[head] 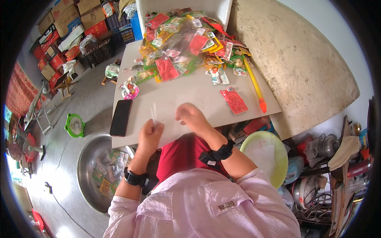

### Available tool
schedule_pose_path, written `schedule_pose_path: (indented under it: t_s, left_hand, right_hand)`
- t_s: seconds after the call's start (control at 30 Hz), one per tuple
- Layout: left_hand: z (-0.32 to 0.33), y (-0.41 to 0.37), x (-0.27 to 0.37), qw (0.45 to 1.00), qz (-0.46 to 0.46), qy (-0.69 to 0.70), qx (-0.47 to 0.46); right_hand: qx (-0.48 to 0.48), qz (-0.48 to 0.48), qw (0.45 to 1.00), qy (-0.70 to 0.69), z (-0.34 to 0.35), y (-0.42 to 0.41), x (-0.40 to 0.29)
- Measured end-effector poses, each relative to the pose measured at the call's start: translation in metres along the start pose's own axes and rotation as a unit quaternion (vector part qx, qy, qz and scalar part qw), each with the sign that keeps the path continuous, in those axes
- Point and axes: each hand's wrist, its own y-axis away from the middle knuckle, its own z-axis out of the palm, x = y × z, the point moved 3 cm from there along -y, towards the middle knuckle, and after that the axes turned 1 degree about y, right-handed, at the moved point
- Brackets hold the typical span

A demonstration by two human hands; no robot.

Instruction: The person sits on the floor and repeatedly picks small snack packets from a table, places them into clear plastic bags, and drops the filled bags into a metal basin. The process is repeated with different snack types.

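Observation:
My left hand (151,135) is above the table's near edge, its fingers closed on a thin, clear plastic strip or bag (154,114) that is blurred. To its right, my right hand (190,116) hovers over the tabletop with fingers curled; whether it holds anything is too blurred to tell. Farther back lies a large heap of small snack packets (166,69), red, green, yellow and white. A red packet (234,100) lies apart at the right, and a pink and white packet (129,90) at the left. A black smartphone (120,118) rests by the left edge.
A white foam box (184,4) stands open behind the heap. Along the table's right side lies a yellow stick with an orange tip (255,84). Below left is a metal basin (86,178) holding several packets; below right stands a light green tub (279,160). A stone-like slab (294,59) adjoins the table.

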Motion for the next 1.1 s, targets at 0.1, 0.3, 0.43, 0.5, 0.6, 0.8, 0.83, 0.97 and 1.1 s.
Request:
schedule_pose_path:
  t_s: [0.1, 0.3, 0.43, 0.5, 0.6, 0.8, 0.83, 0.97, 1.1]
  left_hand:
    - [-0.029, -0.021, 0.014, 0.991, 0.07, -0.074, 0.091]
    - [-0.022, -0.026, 0.073, 0.853, 0.293, -0.39, 0.184]
    - [0.022, -0.031, 0.045, 0.855, 0.197, -0.475, 0.064]
    - [0.037, -0.03, 0.031, 0.896, 0.15, -0.417, 0.008]
    - [0.053, -0.033, 0.007, 0.925, 0.094, -0.366, -0.027]
    - [0.055, -0.038, -0.015, 0.962, 0.054, -0.252, -0.087]
    - [0.052, -0.039, -0.011, 0.967, 0.04, -0.233, -0.099]
    - [0.05, -0.044, -0.025, 0.991, 0.006, -0.077, -0.106]
    - [0.047, -0.053, -0.034, 0.996, 0.008, -0.074, -0.043]
  right_hand:
    - [-0.014, -0.003, 1.0, -0.017, 0.006, -0.005, 0.002]
    - [-0.036, 0.005, 0.999, 0.009, 0.007, -0.013, 0.01]
    - [-0.012, 0.014, 0.998, -0.059, 0.008, -0.017, 0.025]
    - [-0.001, 0.045, 0.998, -0.035, 0.002, -0.022, 0.04]
    - [0.015, 0.076, 0.997, -0.018, -0.006, -0.025, 0.059]
    - [0.002, 0.081, 0.996, -0.029, -0.017, -0.027, 0.073]
    - [0.003, 0.086, 0.995, -0.052, -0.019, -0.03, 0.076]
    - [0.028, 0.136, 0.98, -0.141, -0.02, -0.034, 0.075]
    - [0.002, 0.153, 0.982, -0.107, -0.028, -0.041, 0.069]
